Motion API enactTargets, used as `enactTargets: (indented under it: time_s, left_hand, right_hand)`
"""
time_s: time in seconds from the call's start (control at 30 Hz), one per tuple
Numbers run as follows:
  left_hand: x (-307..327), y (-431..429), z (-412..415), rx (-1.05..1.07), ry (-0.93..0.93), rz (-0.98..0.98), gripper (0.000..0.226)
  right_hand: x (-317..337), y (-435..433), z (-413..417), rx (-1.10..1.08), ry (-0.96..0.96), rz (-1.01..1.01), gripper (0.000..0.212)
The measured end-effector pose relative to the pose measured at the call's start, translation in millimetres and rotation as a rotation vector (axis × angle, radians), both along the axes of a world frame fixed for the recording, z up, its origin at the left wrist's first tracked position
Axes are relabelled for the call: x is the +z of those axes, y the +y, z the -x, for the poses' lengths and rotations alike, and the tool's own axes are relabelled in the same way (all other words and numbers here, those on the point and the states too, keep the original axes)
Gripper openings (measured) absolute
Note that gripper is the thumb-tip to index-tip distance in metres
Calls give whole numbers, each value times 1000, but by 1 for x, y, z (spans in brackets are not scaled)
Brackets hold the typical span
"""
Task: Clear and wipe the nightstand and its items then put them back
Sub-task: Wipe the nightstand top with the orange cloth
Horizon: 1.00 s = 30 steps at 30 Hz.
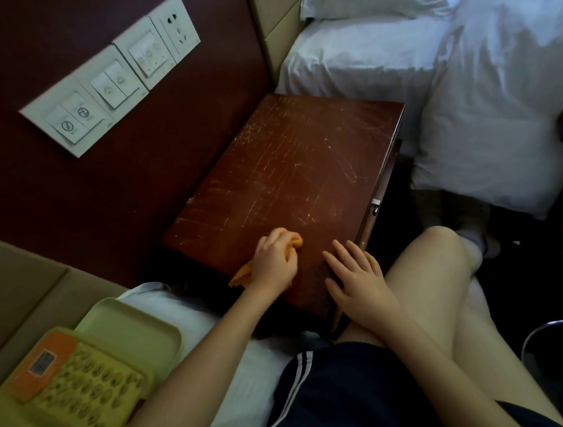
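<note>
Nightstand top (292, 168), orange cloth (296, 241) diagonal over near edge, in left hand (272, 262)

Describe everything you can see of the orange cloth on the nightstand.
The orange cloth looks like soft fabric, bunched in the left hand, whose fingers curl round it. Two parts show: a crumpled wad past the fingertips and a loose tail by the heel of the hand, at the near edge of the nightstand. It lies on the scratched dark wood top. The right hand rests flat beside it, not touching it.
</note>
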<state>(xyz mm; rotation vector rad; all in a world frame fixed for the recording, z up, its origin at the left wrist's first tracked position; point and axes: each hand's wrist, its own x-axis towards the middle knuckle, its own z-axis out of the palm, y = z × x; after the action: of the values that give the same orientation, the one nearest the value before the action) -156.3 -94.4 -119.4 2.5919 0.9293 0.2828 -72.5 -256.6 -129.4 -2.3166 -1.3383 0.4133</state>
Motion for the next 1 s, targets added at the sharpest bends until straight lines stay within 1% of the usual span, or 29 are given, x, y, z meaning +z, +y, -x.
enactTargets:
  time_s: [0.1,0.17,0.23,0.37,0.47,0.53,0.63,0.73,0.8,0.87,1.0]
  left_hand:
    - [-2,-3,19,-167,24,20,29]
    - [0,7,29,-178,41,14,29]
    - [2,21,32,-79,38,-6,26]
    - [6,32,16,197,6,-35,25]
    - [5,22,-5,251,-6,-25,28]
    - [2,10,-13,183,-12,-35,27]
    - [-2,-5,-13,0,-5,-51,28]
    - [-2,-2,3,-157,41,-19,30]
    - [-1,8,14,-210,68,-22,30]
    - [1,19,18,-134,57,-38,27]
    - [3,25,-1,135,-13,-19,24]
  right_hand:
    - [0,0,0,-5,6,-6,52]
    - [-1,1,0,-3,13,-8,53]
    - [-2,1,0,-2,14,-12,53]
    - [-2,1,0,-1,15,-16,53]
    - [-2,1,0,-1,7,-11,53]
    - [-2,1,0,-2,3,-8,53]
    - [-2,1,0,-2,-3,-7,52]
    - [-1,1,0,-4,1,-9,52]
    - [-1,1,0,-2,3,-12,52]
    - [-1,1,-1,-2,8,-17,52]
    - [-1,1,0,1,12,-18,52]
